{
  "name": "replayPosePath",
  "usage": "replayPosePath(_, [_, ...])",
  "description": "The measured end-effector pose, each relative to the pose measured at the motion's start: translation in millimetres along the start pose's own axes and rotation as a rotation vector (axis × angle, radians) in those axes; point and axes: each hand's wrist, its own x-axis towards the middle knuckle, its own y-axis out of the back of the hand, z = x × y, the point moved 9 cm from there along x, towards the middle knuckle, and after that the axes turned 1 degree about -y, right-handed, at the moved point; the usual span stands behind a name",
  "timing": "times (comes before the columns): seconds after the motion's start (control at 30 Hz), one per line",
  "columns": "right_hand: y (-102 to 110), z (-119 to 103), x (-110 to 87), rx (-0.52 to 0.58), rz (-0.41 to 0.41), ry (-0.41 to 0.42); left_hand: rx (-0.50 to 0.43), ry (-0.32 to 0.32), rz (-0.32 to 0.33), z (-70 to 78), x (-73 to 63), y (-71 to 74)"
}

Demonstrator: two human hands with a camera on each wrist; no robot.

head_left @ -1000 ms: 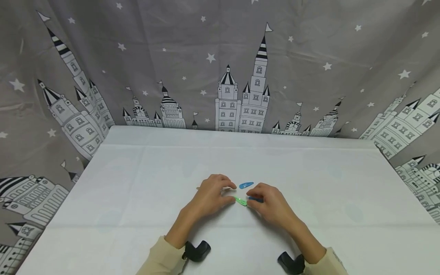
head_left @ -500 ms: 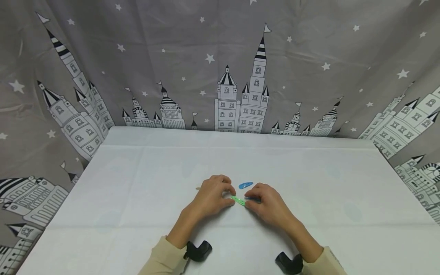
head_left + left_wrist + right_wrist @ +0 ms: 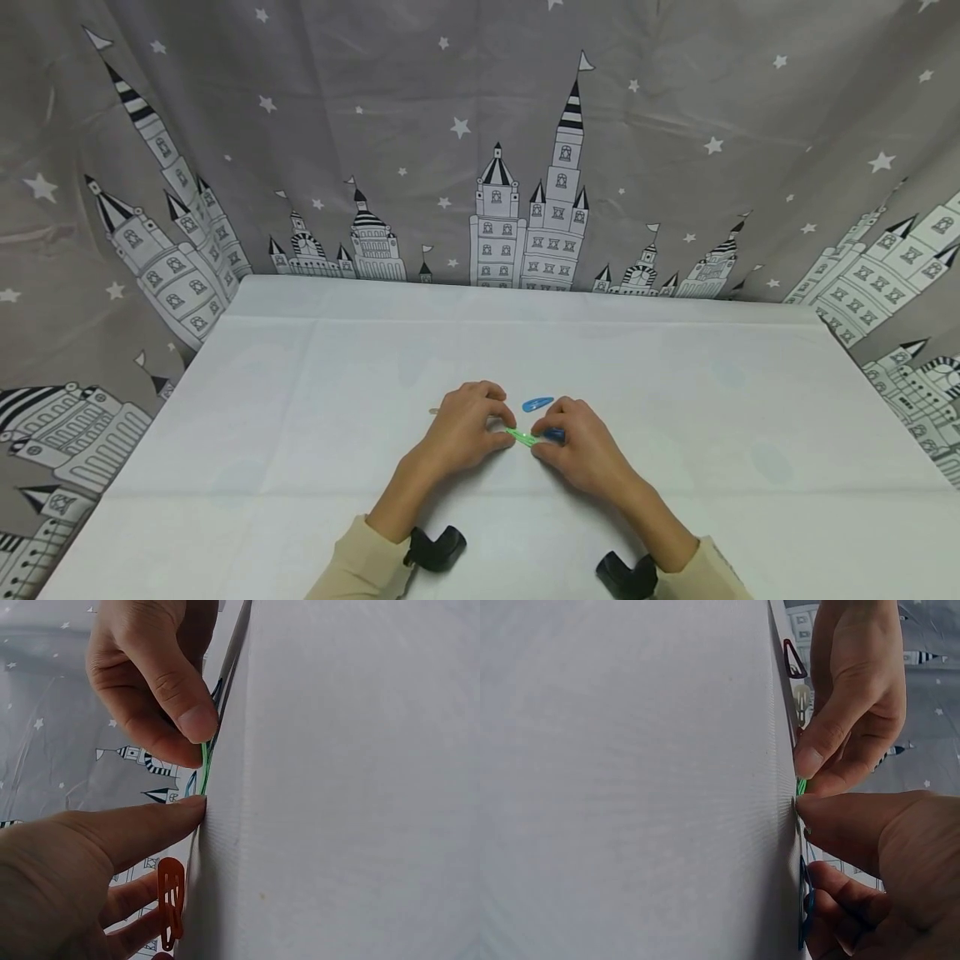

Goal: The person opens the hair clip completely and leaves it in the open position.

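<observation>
A green snap hair clip (image 3: 522, 437) lies between my two hands in the head view. My left hand (image 3: 462, 425) pinches its left end with thumb and index finger, while my right hand (image 3: 583, 442) pinches the right end. Partly covered by the right hand's fingers is a dark blue hair clip (image 3: 555, 435), also at that hand's fingers in the right wrist view. A light blue hair clip (image 3: 537, 404) rests just beyond the hands. An orange hair clip (image 3: 171, 904) shows beside the left hand's lower fingers in the left wrist view, hidden in the head view.
The tip of a beige clip (image 3: 433, 411) peeks out left of the left hand. A dark red clip (image 3: 794, 660) and a pale clip (image 3: 802, 703) appear in the right wrist view. White cloth (image 3: 337, 358) covers the table, with a grey castle-print curtain (image 3: 420, 108) behind.
The left fingers have closed on the green clip's left end, and the clip has shifted slightly left. The right hand has moved a little left with it.
</observation>
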Motion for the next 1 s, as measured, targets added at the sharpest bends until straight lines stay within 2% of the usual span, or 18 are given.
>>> replayPosePath(0.47, [0.3,3.1,1.0,0.015,0.024,-0.025,-0.011,0.007,0.002,-0.6,0.1,-0.5])
replayPosePath(0.8, [1.3,3.4,1.2,0.064,0.047,-0.016,-0.028,-0.02,0.031,1.4,-1.1,1.9])
replayPosePath(1.0, [0.3,3.7,1.2,0.059,0.035,-0.018,-0.027,-0.043,0.032,2.0,-1.6,1.9])
